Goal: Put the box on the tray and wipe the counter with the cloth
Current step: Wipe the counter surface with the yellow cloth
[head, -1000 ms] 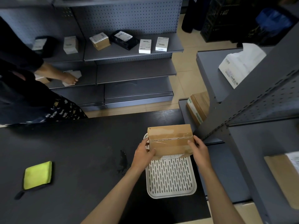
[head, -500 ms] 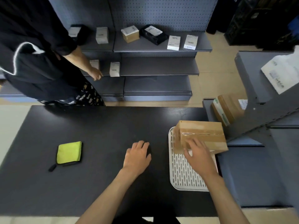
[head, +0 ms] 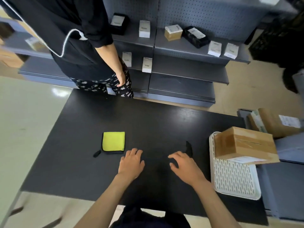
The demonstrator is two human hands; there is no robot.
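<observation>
The brown cardboard box [head: 245,143] rests on the far end of the white slotted tray [head: 233,178] at the right side of the black counter [head: 148,122], overhanging the tray's right edge. The yellow cloth [head: 113,141] with a dark border lies flat on the counter's left-middle. My left hand [head: 131,163] hovers open just right of and below the cloth, not touching it. My right hand [head: 185,167] is open over the counter, left of the tray, holding nothing.
Another person in dark clothes [head: 79,43] stands beyond the counter's far left edge. Grey shelves [head: 181,66] with small boxes run along the back. More cardboard boxes [head: 273,122] sit on a shelf to the right. A small dark smudge [head: 188,146] marks the counter.
My right hand has let go of the box and pulled left off the tray. My left hand has shifted toward the cloth. The view has swung left.
</observation>
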